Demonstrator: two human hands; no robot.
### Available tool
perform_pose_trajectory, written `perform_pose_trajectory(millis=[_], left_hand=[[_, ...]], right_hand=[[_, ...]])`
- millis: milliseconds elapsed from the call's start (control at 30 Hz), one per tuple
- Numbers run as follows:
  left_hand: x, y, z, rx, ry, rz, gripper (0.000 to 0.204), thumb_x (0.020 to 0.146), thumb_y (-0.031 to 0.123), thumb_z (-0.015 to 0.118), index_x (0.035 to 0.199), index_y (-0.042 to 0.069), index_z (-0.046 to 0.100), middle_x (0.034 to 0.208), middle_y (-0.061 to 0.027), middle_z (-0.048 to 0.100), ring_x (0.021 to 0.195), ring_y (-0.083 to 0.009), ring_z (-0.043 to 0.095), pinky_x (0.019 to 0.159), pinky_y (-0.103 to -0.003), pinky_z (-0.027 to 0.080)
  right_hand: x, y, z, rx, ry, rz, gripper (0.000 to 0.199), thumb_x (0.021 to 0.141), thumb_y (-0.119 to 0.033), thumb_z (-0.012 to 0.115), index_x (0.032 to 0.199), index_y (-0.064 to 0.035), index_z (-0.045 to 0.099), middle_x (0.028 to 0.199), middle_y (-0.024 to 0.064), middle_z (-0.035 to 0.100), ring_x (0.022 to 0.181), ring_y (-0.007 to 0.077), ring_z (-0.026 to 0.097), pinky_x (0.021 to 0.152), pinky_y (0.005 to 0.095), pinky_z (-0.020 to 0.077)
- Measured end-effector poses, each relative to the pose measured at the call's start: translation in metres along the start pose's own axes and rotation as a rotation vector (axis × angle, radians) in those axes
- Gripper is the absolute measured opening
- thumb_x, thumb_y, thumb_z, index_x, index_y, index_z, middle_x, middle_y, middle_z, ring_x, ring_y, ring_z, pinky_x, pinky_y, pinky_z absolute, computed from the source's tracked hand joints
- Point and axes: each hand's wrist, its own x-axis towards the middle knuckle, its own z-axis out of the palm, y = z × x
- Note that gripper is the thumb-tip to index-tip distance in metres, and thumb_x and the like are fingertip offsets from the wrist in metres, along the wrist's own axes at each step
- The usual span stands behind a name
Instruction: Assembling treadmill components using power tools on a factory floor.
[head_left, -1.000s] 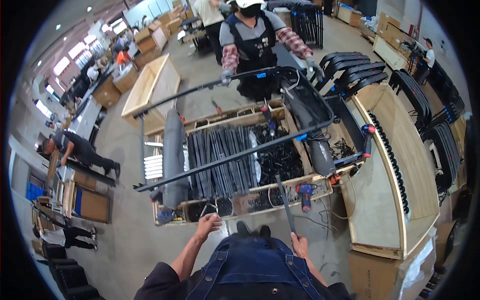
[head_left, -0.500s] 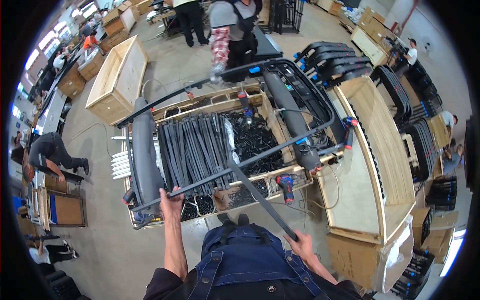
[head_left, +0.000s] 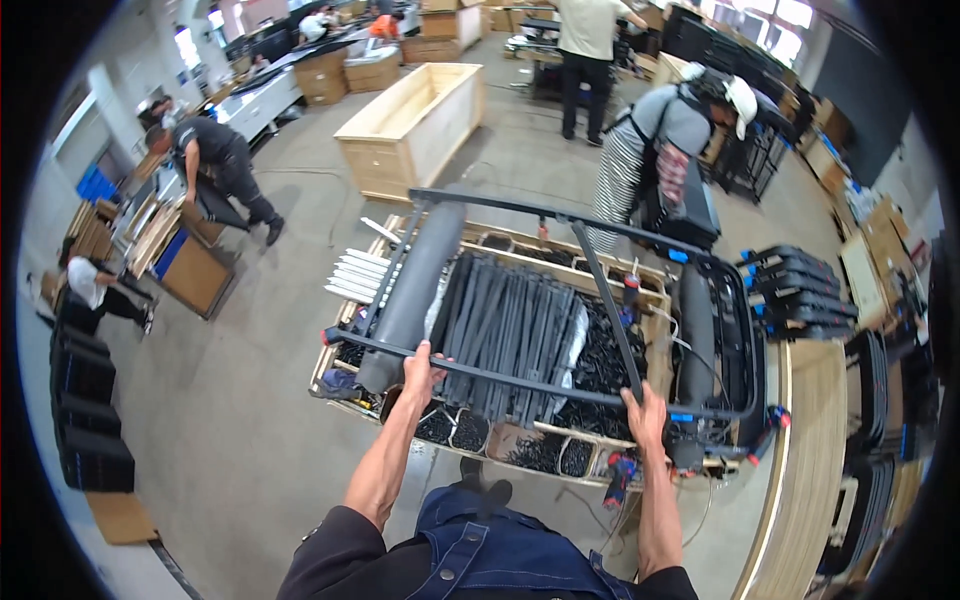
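Observation:
A large black metal frame [head_left: 590, 222] with a long black padded roll [head_left: 415, 285] on its left side hangs over a shallow wooden tray table [head_left: 355, 300]. My left hand [head_left: 420, 371] grips the frame's near bar beside the roll. My right hand [head_left: 647, 418] grips the same near bar where the centre cross bar [head_left: 607, 310] meets it. A second black roll [head_left: 697, 320] lies along the frame's right side. A person in a striped sleeve and white cap [head_left: 672, 150] stands at the far side of the frame.
The tray holds several black bars [head_left: 510, 325] and bins of small black parts [head_left: 450, 428]. A long open wooden crate [head_left: 412, 125] stands behind. Black stacked parts [head_left: 800, 295] and wooden boards [head_left: 810, 470] lie to the right. Other people work at the left and back.
The view has swung left. My hands have closed on the frame's near bar, the left one beside the roll, and the right one has left the loose diagonal bar.

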Motion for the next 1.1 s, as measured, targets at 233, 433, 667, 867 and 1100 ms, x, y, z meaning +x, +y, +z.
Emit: perform_pose_trajectory(millis=[233, 433, 667, 867, 1100], left_hand=[[0.003, 0.007, -0.008, 0.056, 0.077, -0.002, 0.036, 0.1, 0.041, 0.056, 0.107, 0.006, 0.052, 0.09, -0.0069, 0.064, 0.084, -0.0281, 0.074, 0.067, -0.039, 0.053], [0.035, 0.006, -0.023, 0.079, 0.126, 0.108, 0.037, 0.096, 0.035, 0.056, 0.094, -0.002, 0.057, 0.086, -0.0139, 0.065, 0.077, -0.0311, 0.074, 0.066, -0.043, 0.058], [0.041, -0.005, -0.018, 0.062, 0.087, 0.046, 0.033, 0.098, 0.038, 0.055, 0.103, 0.005, 0.052, 0.089, -0.0057, 0.062, 0.085, -0.0306, 0.073, 0.065, -0.042, 0.057], [0.034, -0.004, -0.013, 0.097, 0.126, 0.032, 0.032, 0.096, 0.036, 0.055, 0.1, 0.004, 0.054, 0.088, -0.0078, 0.064, 0.08, -0.0267, 0.073, 0.061, -0.036, 0.054], [0.046, 0.005, -0.022, 0.072, 0.122, 0.027, 0.032, 0.096, 0.036, 0.056, 0.105, 0.005, 0.054, 0.088, -0.0065, 0.063, 0.082, -0.0274, 0.072, 0.061, -0.039, 0.052]], right_hand=[[-0.029, 0.003, 0.024, 0.144, 0.077, -0.054, 0.025, 0.092, -0.026, 0.071, 0.087, -0.0045, 0.06, 0.079, 0.0157, 0.062, 0.083, 0.0361, 0.058, 0.081, 0.0461, 0.0415], [-0.005, -0.014, 0.037, 0.067, 0.277, -0.275, 0.028, 0.086, -0.029, 0.075, 0.084, -0.0035, 0.063, 0.073, 0.0169, 0.062, 0.071, 0.0383, 0.06, 0.073, 0.046, 0.045], [-0.013, -0.003, 0.02, 0.089, 0.164, -0.156, 0.03, 0.093, -0.034, 0.068, 0.089, -0.0056, 0.06, 0.068, 0.0141, 0.061, 0.077, 0.0357, 0.063, 0.091, 0.0448, 0.0412], [-0.019, 0.008, 0.029, 0.127, 0.232, -0.19, 0.029, 0.093, -0.035, 0.067, 0.094, -0.0071, 0.061, 0.07, 0.0125, 0.063, 0.081, 0.034, 0.064, 0.094, 0.0454, 0.0394], [-0.03, -0.008, 0.006, 0.22, 0.382, -0.309, 0.027, 0.083, -0.028, 0.075, 0.094, -0.0054, 0.065, 0.086, 0.0142, 0.063, 0.081, 0.036, 0.061, 0.082, 0.0451, 0.0451]])
